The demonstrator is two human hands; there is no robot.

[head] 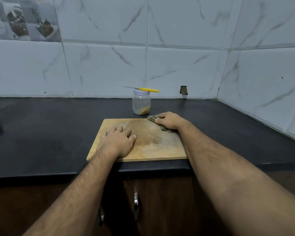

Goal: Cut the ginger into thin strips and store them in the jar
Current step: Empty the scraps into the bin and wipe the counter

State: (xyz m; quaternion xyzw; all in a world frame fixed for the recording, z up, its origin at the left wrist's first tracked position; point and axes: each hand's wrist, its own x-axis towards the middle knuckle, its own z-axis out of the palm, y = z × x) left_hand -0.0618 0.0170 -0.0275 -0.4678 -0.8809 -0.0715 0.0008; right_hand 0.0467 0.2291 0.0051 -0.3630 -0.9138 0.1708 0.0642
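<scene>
- I'm watching the right hand (169,120) at the far right corner of the cutting board (143,145); its fingers are curling over a checked cloth (154,119) and pressing it down on the wood.
- The left hand (118,142) is lying flat on the board's near left part, fingers relaxed and spread, holding nothing, and looking to be steadying the board.
- I'm seeing no ginger pieces on the board, only staining on the wood; the ginger strips (145,110) are sitting at the bottom of the jar (141,103), which is standing on the worktop (49,130) just beyond the board's far edge, near the cloth hand.
- The lid is on the jar and the yellow-handled knife (144,89) is balancing across it, blade poking out to the left and handle overhanging to the right.
- I'm judging this to be the wipe-down after storing.
- Here's my worry: the cloth hand is working close to the jar, and a wide sweep could be knocking it, sending the knife sliding off onto the worktop or toward the hands.
- The board is sitting right at the worktop's front edge, so a hard push could be shifting it off the edge.
</scene>
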